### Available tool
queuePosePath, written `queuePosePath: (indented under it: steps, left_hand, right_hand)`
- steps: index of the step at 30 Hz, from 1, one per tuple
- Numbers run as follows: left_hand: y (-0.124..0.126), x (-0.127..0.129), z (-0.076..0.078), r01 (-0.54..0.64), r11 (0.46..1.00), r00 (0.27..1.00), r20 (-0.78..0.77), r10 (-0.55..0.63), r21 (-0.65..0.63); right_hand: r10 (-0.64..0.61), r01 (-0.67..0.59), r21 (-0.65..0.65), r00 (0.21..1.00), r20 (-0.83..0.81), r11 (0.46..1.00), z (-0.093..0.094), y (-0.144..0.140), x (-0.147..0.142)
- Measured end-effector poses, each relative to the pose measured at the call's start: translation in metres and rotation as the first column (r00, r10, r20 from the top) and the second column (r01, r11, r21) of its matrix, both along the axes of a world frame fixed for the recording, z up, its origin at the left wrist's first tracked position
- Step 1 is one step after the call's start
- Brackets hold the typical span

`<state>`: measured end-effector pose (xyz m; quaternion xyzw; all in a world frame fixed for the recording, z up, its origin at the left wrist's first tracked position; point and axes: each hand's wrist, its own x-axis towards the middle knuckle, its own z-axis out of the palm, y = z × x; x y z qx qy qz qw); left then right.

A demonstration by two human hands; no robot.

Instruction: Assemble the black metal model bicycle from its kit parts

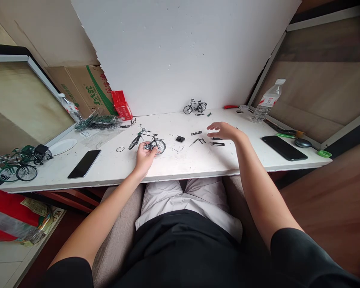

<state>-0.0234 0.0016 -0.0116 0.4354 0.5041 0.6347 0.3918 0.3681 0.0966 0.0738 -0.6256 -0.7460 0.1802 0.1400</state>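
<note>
My left hand (144, 157) grips a small black model bicycle (144, 141) by its rear wheel, and the bicycle stands upright on the white table (198, 164). My right hand (225, 130) hovers open, fingers spread, over several small dark metal parts (216, 141) lying on the table. More loose parts (197, 133) and a small black block (180, 139) lie between my hands. A second finished model bicycle (195, 107) stands at the back by the white wall.
A black phone (84, 163) lies left, with a small black ring (120, 149) nearby. Another phone (284, 147) lies right, beside a water bottle (267, 101). Green model bicycles (18, 162), a plastic bag of parts (99, 121), a red box (122, 105) and a white plate (62, 146) sit at the left.
</note>
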Motion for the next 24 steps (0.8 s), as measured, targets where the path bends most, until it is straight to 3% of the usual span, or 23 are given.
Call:
queuePosePath:
  steps: [10, 14, 19, 24]
  left_hand:
    - [-0.001, 0.001, 0.001, -0.003, 1.0, 1.0, 0.005, 0.003, -0.005]
    - [0.0, 0.0, 0.0, -0.001, 1.0, 1.0, -0.001, 0.001, -0.003]
    - [0.001, 0.0, -0.001, -0.003, 1.0, 1.0, -0.004, 0.003, -0.002]
    - [0.001, 0.0, -0.003, 0.008, 1.0, 1.0, -0.005, -0.008, 0.006]
  right_hand:
    - [0.237, -0.237, 0.021, 0.971, 0.009, 0.971, -0.036, 0.004, -0.053]
    - [0.26, -0.26, 0.161, 0.965, 0.017, 0.952, -0.044, 0.009, -0.062]
    - [0.271, -0.271, 0.142, 0.962, 0.017, 0.952, -0.05, 0.01, -0.065]
    - [0.289, -0.281, 0.259, 0.957, 0.006, 0.924, -0.055, 0.002, -0.083]
